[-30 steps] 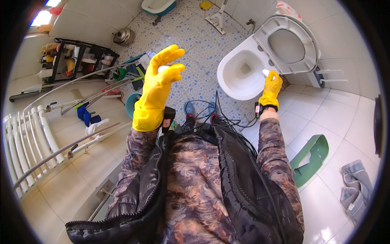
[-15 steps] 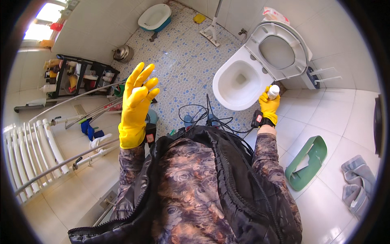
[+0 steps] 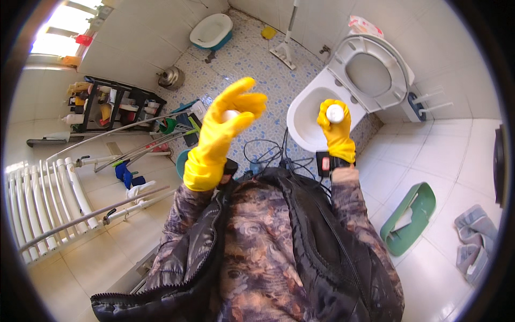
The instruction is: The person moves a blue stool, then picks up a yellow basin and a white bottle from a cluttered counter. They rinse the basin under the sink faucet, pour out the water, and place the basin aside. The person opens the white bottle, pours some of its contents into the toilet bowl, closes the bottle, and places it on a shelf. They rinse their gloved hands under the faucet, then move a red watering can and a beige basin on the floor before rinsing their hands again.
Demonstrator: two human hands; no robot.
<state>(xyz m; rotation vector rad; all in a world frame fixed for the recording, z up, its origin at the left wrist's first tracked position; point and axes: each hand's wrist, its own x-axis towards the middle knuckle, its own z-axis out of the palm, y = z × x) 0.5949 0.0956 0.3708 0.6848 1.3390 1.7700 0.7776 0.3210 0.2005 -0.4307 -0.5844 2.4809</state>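
Note:
Yellow rubber gloves cover both hands. My left hand (image 3: 223, 131) is raised at centre left with its fingers stretched forward. A small white rounded piece (image 3: 230, 115) sits between its thumb and palm, mostly covered by the glove. My right hand (image 3: 338, 134) is wrapped around a small white bottle (image 3: 335, 113), whose round top faces me; the fist covers its body. That hand is over the near right rim of the white toilet (image 3: 303, 110). The toilet's seat and lid (image 3: 369, 75) are raised.
A green tray (image 3: 410, 222) and grey slippers (image 3: 472, 236) lie at the right. A black shelf rack (image 3: 91, 104), a white radiator (image 3: 45, 209) and metal poles line the left. Black cables (image 3: 265, 150) trail near my feet. A basin (image 3: 212, 31) and a squeegee (image 3: 284, 53) stand at the back.
My left hand has moved right and its fingers have bent forward. My right hand has moved left with the white bottle, from beside the toilet to over its rim.

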